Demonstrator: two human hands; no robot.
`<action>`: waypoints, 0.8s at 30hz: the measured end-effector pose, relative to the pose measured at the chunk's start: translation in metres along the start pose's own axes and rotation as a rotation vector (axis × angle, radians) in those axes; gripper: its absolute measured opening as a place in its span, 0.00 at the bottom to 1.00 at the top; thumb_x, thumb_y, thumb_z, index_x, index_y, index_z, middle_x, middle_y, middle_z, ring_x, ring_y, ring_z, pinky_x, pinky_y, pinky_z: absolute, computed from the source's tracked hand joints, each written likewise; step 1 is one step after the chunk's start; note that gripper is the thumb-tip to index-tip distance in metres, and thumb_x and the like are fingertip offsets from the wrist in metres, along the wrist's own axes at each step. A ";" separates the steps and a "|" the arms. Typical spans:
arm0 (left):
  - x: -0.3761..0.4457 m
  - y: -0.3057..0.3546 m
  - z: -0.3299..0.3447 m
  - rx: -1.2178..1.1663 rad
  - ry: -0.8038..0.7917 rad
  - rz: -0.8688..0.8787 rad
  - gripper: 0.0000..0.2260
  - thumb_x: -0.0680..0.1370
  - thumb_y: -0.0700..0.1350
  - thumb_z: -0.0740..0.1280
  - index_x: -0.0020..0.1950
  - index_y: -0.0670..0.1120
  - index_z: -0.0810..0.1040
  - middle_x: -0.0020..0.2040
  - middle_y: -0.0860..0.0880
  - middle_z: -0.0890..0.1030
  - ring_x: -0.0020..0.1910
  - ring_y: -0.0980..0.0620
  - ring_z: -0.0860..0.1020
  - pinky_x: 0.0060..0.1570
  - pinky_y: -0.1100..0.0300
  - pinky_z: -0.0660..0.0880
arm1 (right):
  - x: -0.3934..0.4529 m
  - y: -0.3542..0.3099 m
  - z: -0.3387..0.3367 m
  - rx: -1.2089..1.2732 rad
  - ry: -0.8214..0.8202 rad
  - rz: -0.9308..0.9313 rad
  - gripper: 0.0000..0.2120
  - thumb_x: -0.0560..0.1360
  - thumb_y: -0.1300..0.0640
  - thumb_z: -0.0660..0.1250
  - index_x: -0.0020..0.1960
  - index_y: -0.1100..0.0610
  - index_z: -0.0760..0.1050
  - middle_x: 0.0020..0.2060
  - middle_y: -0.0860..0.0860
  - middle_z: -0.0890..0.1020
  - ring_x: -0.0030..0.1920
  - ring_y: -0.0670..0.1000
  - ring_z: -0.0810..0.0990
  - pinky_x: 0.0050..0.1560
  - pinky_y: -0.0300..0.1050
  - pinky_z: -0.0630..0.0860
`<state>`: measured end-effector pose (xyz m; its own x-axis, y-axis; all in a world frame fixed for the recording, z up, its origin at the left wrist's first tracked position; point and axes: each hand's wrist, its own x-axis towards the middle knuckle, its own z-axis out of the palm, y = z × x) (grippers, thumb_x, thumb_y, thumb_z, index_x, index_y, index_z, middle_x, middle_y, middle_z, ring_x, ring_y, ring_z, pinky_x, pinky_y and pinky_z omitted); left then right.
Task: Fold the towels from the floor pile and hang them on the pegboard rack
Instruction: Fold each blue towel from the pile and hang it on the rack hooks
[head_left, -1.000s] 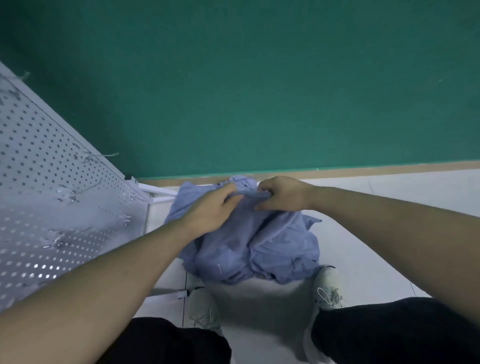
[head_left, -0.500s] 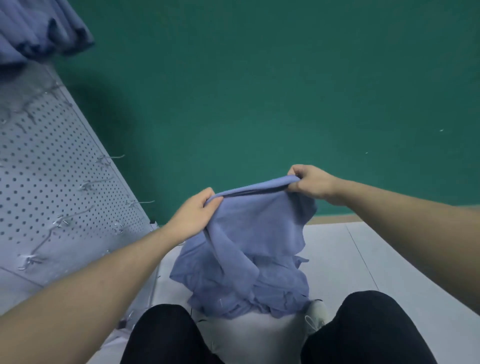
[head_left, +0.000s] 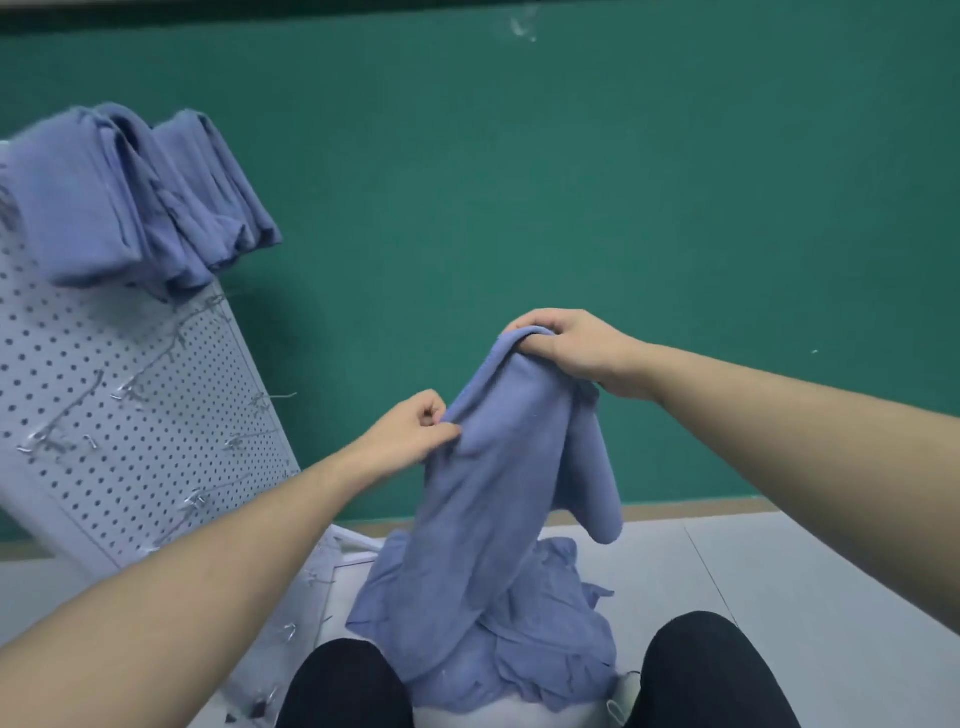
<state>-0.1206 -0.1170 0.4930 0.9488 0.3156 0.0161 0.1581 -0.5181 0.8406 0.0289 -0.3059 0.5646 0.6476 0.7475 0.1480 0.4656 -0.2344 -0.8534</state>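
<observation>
Above the floor pile (head_left: 519, 639), both hands grip one towel (head_left: 498, 499): right hand (head_left: 566, 348) higher, left hand (head_left: 410, 434) lower

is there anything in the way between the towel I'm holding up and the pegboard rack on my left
Nothing visible blocks it. The towel hangs from the right hand and left hand, with only open air across to the pegboard. Folded towels already fill its top edge; hooks lower down look free.
</observation>
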 end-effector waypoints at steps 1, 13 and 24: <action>-0.001 0.012 0.001 -0.072 -0.022 0.018 0.11 0.73 0.46 0.72 0.45 0.49 0.69 0.37 0.48 0.72 0.38 0.52 0.69 0.41 0.54 0.69 | -0.003 -0.009 0.001 -0.013 -0.019 -0.023 0.10 0.78 0.59 0.65 0.49 0.49 0.84 0.49 0.40 0.85 0.50 0.38 0.81 0.53 0.30 0.76; -0.017 0.099 0.001 -0.356 0.072 0.138 0.04 0.81 0.49 0.69 0.52 0.49 0.79 0.46 0.48 0.85 0.44 0.52 0.81 0.55 0.49 0.78 | -0.017 -0.047 -0.008 -0.097 -0.092 -0.028 0.16 0.74 0.51 0.74 0.55 0.50 0.70 0.46 0.49 0.81 0.41 0.47 0.77 0.45 0.44 0.75; -0.017 0.118 -0.003 -0.593 0.254 0.053 0.07 0.84 0.40 0.59 0.47 0.46 0.71 0.45 0.46 0.78 0.46 0.48 0.75 0.49 0.52 0.73 | -0.035 -0.041 -0.022 -0.329 -0.184 0.026 0.07 0.73 0.61 0.66 0.50 0.52 0.76 0.43 0.48 0.80 0.42 0.49 0.77 0.42 0.42 0.73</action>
<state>-0.1190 -0.1808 0.5933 0.8454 0.5175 0.1324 -0.1340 -0.0344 0.9904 0.0006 -0.3358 0.6054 0.5559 0.8312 0.0106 0.6388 -0.4190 -0.6453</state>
